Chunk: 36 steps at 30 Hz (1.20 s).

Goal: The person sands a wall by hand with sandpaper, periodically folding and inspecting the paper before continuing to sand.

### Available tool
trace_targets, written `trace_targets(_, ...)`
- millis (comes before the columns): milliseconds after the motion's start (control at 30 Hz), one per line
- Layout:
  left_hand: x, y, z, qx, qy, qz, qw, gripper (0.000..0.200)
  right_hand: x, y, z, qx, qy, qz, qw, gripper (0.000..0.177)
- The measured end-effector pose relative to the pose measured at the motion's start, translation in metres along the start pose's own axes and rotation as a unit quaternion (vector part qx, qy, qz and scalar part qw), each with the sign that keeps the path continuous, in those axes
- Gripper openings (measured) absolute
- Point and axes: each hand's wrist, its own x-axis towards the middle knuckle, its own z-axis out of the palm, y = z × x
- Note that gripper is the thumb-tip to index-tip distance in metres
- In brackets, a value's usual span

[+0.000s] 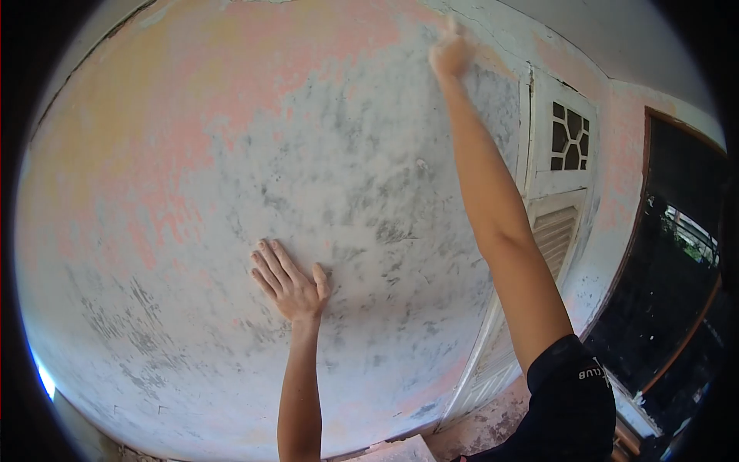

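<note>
A large wall (339, 169) with worn pink, yellow and whitish-grey paint fills most of the head view. Against its lower middle my left hand (291, 285) lies flat, fingers stretched out and thumb apart, dusted with pale powder. My right arm reaches high up, and my right hand (453, 54) is at the top of the wall near a crack. Motion blurs that hand; one finger seems to point upward, but whether it holds anything cannot be made out.
Right of the wall stands a white door (558, 223) with louvres and a patterned vent (570, 137). Further right is a dark doorway or window with a brown frame (645, 165). A pale slab edge (400, 450) shows at the bottom, and the ceiling (608, 35) is close above.
</note>
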Motion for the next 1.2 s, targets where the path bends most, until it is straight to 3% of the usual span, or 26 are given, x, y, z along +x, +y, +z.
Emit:
trace_targets(33,0.0,-0.001,0.0,-0.002,-0.008,0.0,1.0,0.074,0.005,-0.027,0.004,0.083,-0.002,-0.007,0.996,0.052)
trace_targets(100,0.002,-0.001,0.001,-0.004,-0.015,-0.004,1.0,0.075,-0.002,-0.084,-0.018,0.226,0.006,-0.19,0.955,0.05)
trace_targets(133,0.002,-0.003,0.0,-0.001,-0.022,-0.001,1.0,0.075,0.003,-0.084,-0.035,0.226,0.004,-0.187,0.956,0.05)
trace_targets(200,-0.002,-0.004,-0.003,0.003,-0.03,0.005,1.0,0.074,0.017,-0.066,-0.065,0.136,-0.095,-0.257,0.952,0.034)
trace_targets(233,-0.001,-0.003,-0.002,-0.002,-0.022,0.002,1.0,0.073,0.023,-0.048,-0.064,0.138,-0.092,-0.256,0.952,0.034)
trace_targets(300,0.001,-0.002,0.0,-0.005,-0.01,-0.006,1.0,0.072,0.029,-0.014,-0.043,-0.019,-0.049,-0.212,0.976,0.052)
trace_targets(400,0.002,-0.001,0.0,-0.013,-0.008,-0.011,1.0,0.072,-0.006,-0.045,-0.043,0.085,-0.044,-0.188,0.977,0.059)
trace_targets(533,-0.001,-0.002,-0.003,-0.006,-0.034,-0.001,0.999,0.073,-0.033,-0.067,-0.056,0.2,-0.032,-0.269,0.942,0.058)
trace_targets(600,0.001,-0.004,-0.001,-0.003,-0.025,0.0,1.0,0.073,-0.002,-0.055,-0.056,0.067,-0.068,-0.264,0.96,0.04)
trace_targets(633,-0.001,-0.003,-0.002,-0.007,-0.024,0.002,1.0,0.073,-0.002,-0.058,-0.049,0.07,-0.07,-0.263,0.96,0.04)
trace_targets(700,0.002,-0.004,0.0,-0.007,-0.019,0.002,1.0,0.073,-0.003,-0.071,-0.033,0.096,-0.017,-0.154,0.983,0.042)
trace_targets(733,0.002,-0.004,0.001,-0.011,-0.013,0.003,1.0,0.073,-0.016,-0.082,-0.037,0.099,-0.022,-0.151,0.983,0.042)
trace_targets(800,-0.002,-0.005,-0.002,-0.012,-0.017,0.0,1.0,0.073,-0.049,-0.1,-0.049,0.214,-0.054,-0.241,0.945,0.054)
trace_targets(833,-0.002,-0.005,-0.004,-0.016,-0.036,-0.004,0.999,0.072,-0.051,-0.097,-0.057,0.219,-0.06,-0.24,0.944,0.054)
trace_targets(900,-0.006,-0.009,-0.003,-0.031,-0.05,-0.006,0.998,0.072,-0.031,-0.078,-0.073,0.104,-0.101,-0.403,0.904,0.052)
trace_targets(933,-0.004,-0.013,-0.007,-0.028,-0.044,-0.008,0.999,0.072,-0.013,-0.075,-0.075,0.107,-0.094,-0.404,0.903,0.052)
trace_targets(1000,-0.005,-0.018,-0.02,-0.051,-0.086,0.017,0.995,0.07,0.011,-0.069,-0.074,0.008,-0.078,-0.265,0.961,0.051)
trace_targets(1100,-0.001,-0.024,-0.041,-0.062,-0.143,0.022,0.987,0.067,-0.032,-0.082,-0.063,0.09,-0.109,-0.226,0.964,0.049)
trace_targets(1133,-0.001,-0.025,-0.047,-0.062,-0.144,0.021,0.987,0.067,-0.042,-0.084,-0.07,0.091,-0.109,-0.226,0.964,0.049)
trace_targets(1200,0.002,-0.028,-0.053,-0.059,-0.15,0.038,0.986,0.065,-0.057,-0.082,-0.085,0.14,-0.109,-0.335,0.925,0.047)
